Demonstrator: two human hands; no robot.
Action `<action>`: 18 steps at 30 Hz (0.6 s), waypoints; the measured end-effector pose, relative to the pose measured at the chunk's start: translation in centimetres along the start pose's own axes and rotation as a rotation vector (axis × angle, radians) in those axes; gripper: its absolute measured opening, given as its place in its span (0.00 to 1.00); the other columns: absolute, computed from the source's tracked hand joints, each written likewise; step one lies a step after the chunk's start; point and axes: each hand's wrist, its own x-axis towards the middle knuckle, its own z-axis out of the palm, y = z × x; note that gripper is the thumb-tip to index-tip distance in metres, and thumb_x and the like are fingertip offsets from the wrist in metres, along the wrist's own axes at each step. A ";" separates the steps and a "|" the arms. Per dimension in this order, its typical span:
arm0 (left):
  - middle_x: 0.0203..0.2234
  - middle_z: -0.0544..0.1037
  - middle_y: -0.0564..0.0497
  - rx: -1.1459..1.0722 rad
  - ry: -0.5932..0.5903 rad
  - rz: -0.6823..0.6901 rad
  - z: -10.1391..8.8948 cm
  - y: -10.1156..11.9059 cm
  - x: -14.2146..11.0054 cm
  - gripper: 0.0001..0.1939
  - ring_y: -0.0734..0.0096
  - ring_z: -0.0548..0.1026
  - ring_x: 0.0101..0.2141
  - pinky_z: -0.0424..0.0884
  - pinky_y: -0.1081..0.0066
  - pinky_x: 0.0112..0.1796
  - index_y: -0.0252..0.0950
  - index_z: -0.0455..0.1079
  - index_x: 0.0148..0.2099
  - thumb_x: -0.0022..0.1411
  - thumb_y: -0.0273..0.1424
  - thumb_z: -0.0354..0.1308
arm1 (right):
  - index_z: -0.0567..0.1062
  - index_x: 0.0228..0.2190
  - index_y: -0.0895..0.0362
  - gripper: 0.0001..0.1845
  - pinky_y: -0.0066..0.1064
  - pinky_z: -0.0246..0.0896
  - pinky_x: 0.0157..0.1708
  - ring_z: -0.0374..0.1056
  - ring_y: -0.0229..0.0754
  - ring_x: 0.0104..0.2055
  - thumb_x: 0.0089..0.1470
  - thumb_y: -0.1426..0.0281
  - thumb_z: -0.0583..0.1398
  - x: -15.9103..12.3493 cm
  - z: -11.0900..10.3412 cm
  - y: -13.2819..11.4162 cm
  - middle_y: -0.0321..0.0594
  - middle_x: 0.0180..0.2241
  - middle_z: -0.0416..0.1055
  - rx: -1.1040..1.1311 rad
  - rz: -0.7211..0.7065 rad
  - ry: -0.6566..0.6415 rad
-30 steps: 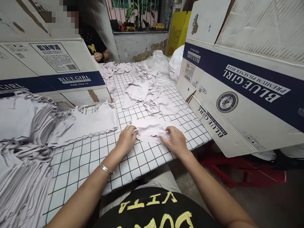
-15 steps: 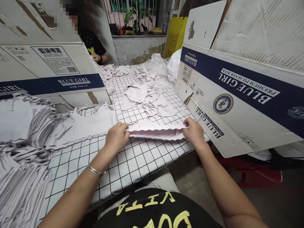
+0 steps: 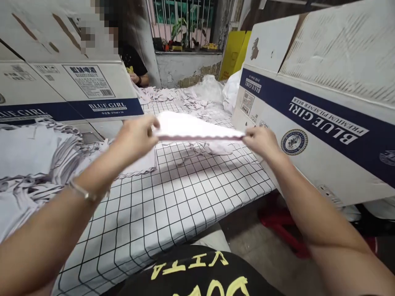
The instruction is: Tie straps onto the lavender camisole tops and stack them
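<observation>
A pale pink cloth garment (image 3: 191, 125) with a wavy hem is stretched flat in the air above the table, between my two hands. My left hand (image 3: 140, 133) is closed on its left corner, fingers curled over the edge. At the opposite end my right hand (image 3: 261, 139) pinches the right corner. Beneath and behind the cloth lie loose pale pink pieces (image 3: 216, 147), partly covered by it. To the left, a flat layer of similar garments (image 3: 142, 162) lies partly behind my left forearm, beside a thick stack (image 3: 27, 144) with thin straps showing.
Large beer cartons stand at the left (image 3: 111, 88) and right (image 3: 265, 98). A checked cloth covers the table (image 3: 185, 197). Across it, another person's hand (image 3: 134, 78) shows beside the left carton. Clear plastic (image 3: 211, 86) lies at the back, and a red stool (image 3: 284, 230) stands below right.
Both hands, gripping the garment by its ends, have lifted it off the table and pulled it taut. Before that, it lay bunched on the table, then was spread sideways.
</observation>
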 end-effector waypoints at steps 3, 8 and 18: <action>0.29 0.72 0.48 0.065 -0.222 0.157 5.3 -1.2 -8.0 0.07 0.65 0.71 0.32 0.67 0.68 0.33 0.35 0.71 0.36 0.54 0.22 0.55 | 0.75 0.33 0.57 0.08 0.30 0.48 0.24 0.62 0.39 0.26 0.46 0.71 0.60 -7.5 5.0 2.1 0.41 0.33 0.73 -0.176 -0.096 -0.044; 0.29 0.71 0.46 0.139 -0.357 0.177 11.3 -1.5 -16.0 0.11 0.64 0.69 0.31 0.68 0.65 0.35 0.33 0.70 0.33 0.56 0.18 0.48 | 0.73 0.35 0.57 0.15 0.30 0.52 0.29 0.64 0.41 0.30 0.45 0.80 0.54 -14.9 9.3 3.2 0.42 0.33 0.72 -0.193 -0.364 -0.058; 0.27 0.71 0.45 0.118 -0.324 0.108 11.3 -1.6 -19.7 0.12 0.61 0.69 0.30 0.68 0.62 0.35 0.32 0.70 0.34 0.58 0.21 0.45 | 0.65 0.29 0.54 0.11 0.30 0.56 0.30 0.62 0.40 0.29 0.40 0.79 0.53 -17.4 8.7 4.6 0.37 0.28 0.65 0.113 -0.089 -0.073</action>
